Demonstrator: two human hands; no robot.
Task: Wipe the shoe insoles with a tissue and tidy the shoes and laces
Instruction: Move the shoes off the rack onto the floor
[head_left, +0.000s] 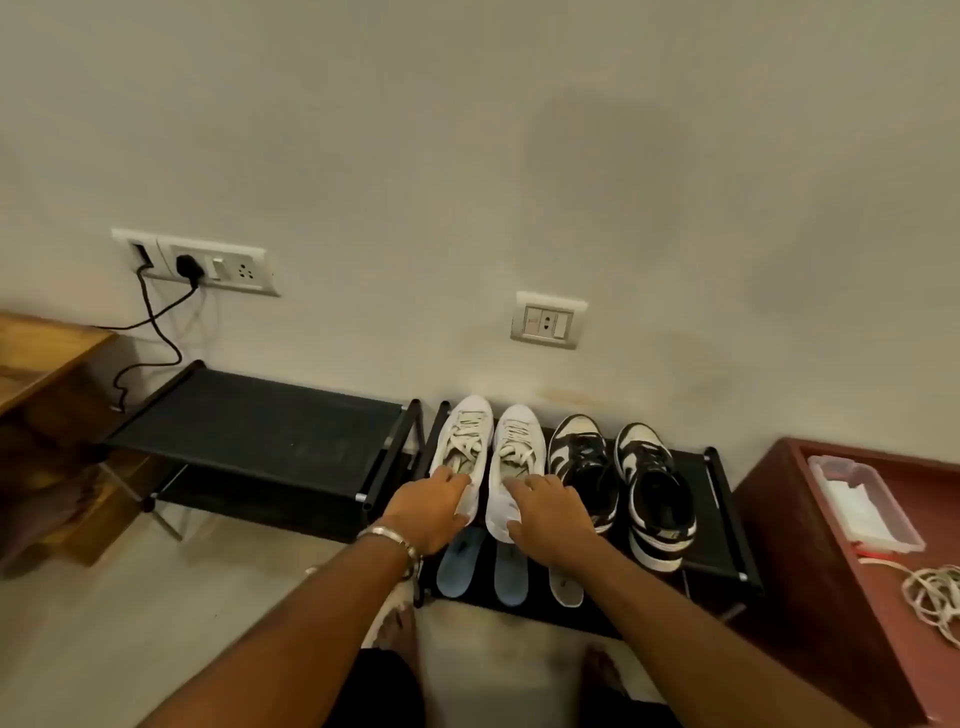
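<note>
Nearest to you, both forearms reach forward from the bottom of the view, the left wrist wearing a metal bracelet (390, 536). On the lower shelf (587, 618) of the right-hand shoe rack (724, 506), near its front edge, lie 2 blue insoles (460, 564) side by side and 1 pale insole (565, 581) just to their right. Above them, on the top shelf at its left end, stand 2 white sneakers (465, 441), toes to the wall, laces loosely crossed. Your left hand (428, 506) rests over the heel of the left white sneaker, fingers (447, 475) curled over its rim, gripping it. Your right hand (553, 512) lies on the heel of the right white sneaker, fingers spread and bent over the collar, thumb against its side, holding it. To their right on the same shelf sit 2 black-and-white sneakers (654, 488), close together. At the far right, a red-brown surface (831, 545) carries a clear plastic box (865, 501) and a tangle of pale laces (935, 597). A second rack (260, 431) stands left, against the wall (467, 156).
</note>
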